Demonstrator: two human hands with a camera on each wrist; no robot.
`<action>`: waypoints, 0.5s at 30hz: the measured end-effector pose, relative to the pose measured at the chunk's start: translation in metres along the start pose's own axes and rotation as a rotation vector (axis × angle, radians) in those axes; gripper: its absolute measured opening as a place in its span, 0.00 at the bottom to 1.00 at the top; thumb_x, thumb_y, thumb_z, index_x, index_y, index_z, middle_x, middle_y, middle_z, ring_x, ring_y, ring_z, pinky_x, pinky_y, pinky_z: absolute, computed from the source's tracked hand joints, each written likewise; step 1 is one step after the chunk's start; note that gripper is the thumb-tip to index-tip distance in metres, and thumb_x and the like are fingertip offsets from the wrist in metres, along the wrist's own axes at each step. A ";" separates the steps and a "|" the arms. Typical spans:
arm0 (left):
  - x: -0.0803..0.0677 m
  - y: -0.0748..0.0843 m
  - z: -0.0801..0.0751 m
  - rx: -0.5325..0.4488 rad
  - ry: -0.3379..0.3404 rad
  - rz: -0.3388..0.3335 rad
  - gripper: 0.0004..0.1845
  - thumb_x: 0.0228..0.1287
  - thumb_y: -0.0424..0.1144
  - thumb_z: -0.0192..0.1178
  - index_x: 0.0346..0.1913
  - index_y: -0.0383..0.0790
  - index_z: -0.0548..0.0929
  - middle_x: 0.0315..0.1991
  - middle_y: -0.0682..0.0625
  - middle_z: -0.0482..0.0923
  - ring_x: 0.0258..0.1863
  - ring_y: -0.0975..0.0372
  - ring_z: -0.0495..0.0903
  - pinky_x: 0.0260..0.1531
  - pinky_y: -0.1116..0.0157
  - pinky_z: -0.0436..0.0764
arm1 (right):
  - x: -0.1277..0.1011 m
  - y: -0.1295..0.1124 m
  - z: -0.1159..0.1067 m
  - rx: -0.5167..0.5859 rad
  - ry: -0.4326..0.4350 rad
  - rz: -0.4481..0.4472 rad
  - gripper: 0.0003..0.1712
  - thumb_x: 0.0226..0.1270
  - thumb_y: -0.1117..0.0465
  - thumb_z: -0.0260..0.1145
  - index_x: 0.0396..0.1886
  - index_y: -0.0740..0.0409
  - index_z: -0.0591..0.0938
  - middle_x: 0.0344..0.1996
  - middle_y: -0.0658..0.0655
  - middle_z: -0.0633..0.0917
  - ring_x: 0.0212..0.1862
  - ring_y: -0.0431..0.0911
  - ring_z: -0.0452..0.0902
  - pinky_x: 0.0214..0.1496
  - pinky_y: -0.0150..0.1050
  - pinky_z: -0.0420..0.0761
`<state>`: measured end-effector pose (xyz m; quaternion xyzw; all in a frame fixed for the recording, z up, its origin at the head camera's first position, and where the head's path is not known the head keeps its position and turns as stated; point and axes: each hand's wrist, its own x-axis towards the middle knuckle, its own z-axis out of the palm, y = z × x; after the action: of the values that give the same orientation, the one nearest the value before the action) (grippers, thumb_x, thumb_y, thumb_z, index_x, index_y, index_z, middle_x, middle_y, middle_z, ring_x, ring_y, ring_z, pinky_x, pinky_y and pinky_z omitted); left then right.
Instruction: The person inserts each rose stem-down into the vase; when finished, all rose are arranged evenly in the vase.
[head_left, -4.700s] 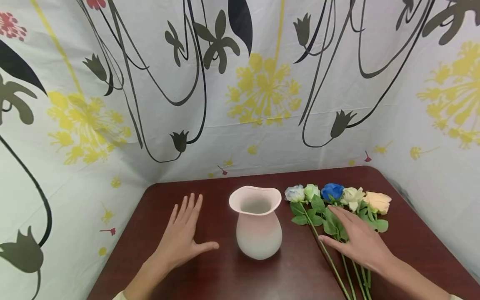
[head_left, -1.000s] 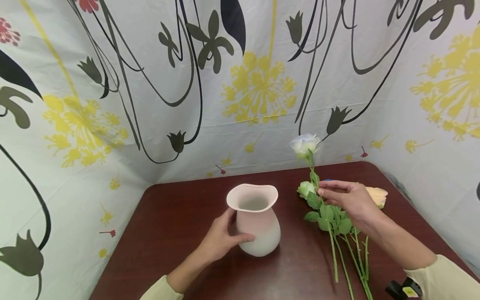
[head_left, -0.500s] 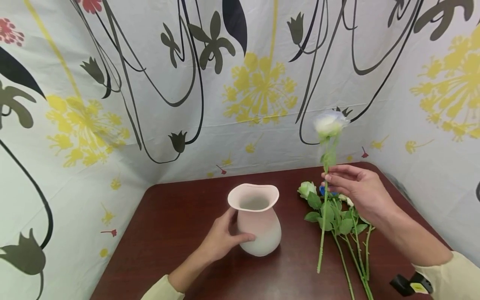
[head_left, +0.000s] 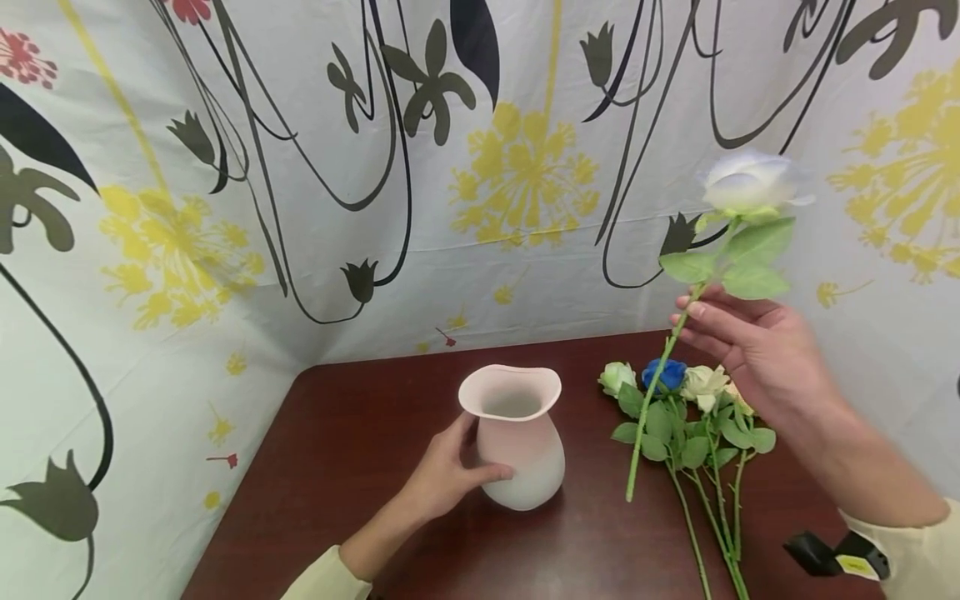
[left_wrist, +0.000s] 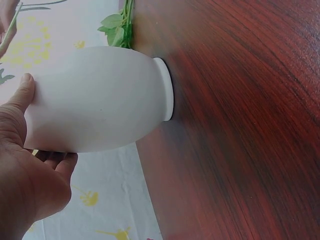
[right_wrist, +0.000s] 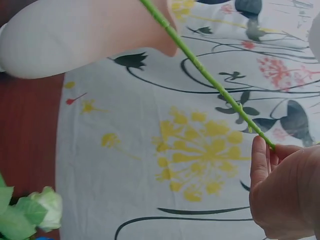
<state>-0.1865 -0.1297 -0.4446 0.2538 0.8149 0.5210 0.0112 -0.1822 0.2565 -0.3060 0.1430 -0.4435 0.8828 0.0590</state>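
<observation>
Partly hidden behind the rounded pink ceramic vase (head_left: pixel 517 442), the left hand (head_left: pixel 442 477) cups it; the right hand (head_left: pixel 753 350) pinches a white long-stemmed artificial rose (head_left: pixel 750 185), fingertips (head_left: pixel 693 310) just below its leaves.

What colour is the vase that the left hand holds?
The vase is pale pink, fading to white below; head view.

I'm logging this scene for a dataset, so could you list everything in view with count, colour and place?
vase: one, pale pink fading to white, upright on the table's middle.
held rose: one, white with a bluish tinge, green stem, lifted clear of the table at right.
lying roses: a bunch of four or so, pale green, blue, cream, one mostly hidden; flat on the table, right of the vase.
table: one, dark red-brown wood.
backdrop cloth: white, black and yellow flower print, behind and at both sides.
left hand: grips the vase's side.
right hand: fingers pinch the held rose's stem.
</observation>
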 end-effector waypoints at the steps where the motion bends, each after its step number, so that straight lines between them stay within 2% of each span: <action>1: 0.000 0.000 0.000 -0.001 0.001 -0.003 0.47 0.59 0.47 0.82 0.78 0.55 0.68 0.69 0.56 0.77 0.65 0.60 0.78 0.68 0.56 0.76 | 0.001 -0.002 0.002 0.020 -0.003 -0.011 0.14 0.76 0.83 0.57 0.44 0.70 0.87 0.43 0.65 0.91 0.47 0.53 0.91 0.51 0.46 0.88; 9: 0.000 0.000 0.000 -0.001 0.006 -0.015 0.48 0.58 0.46 0.83 0.78 0.57 0.68 0.69 0.58 0.77 0.64 0.62 0.78 0.68 0.56 0.77 | 0.004 -0.013 0.017 0.210 0.023 -0.065 0.15 0.75 0.84 0.56 0.46 0.74 0.88 0.44 0.67 0.90 0.46 0.57 0.91 0.54 0.48 0.88; 15: 0.000 -0.001 0.000 -0.001 0.009 -0.013 0.48 0.57 0.47 0.83 0.78 0.57 0.69 0.68 0.59 0.77 0.64 0.63 0.78 0.67 0.57 0.77 | 0.009 -0.017 0.029 0.315 0.079 -0.067 0.13 0.74 0.84 0.57 0.44 0.75 0.87 0.41 0.69 0.90 0.42 0.59 0.91 0.49 0.48 0.90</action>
<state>-0.1867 -0.1298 -0.4452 0.2459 0.8162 0.5227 0.0111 -0.1807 0.2427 -0.2740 0.1304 -0.2917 0.9440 0.0823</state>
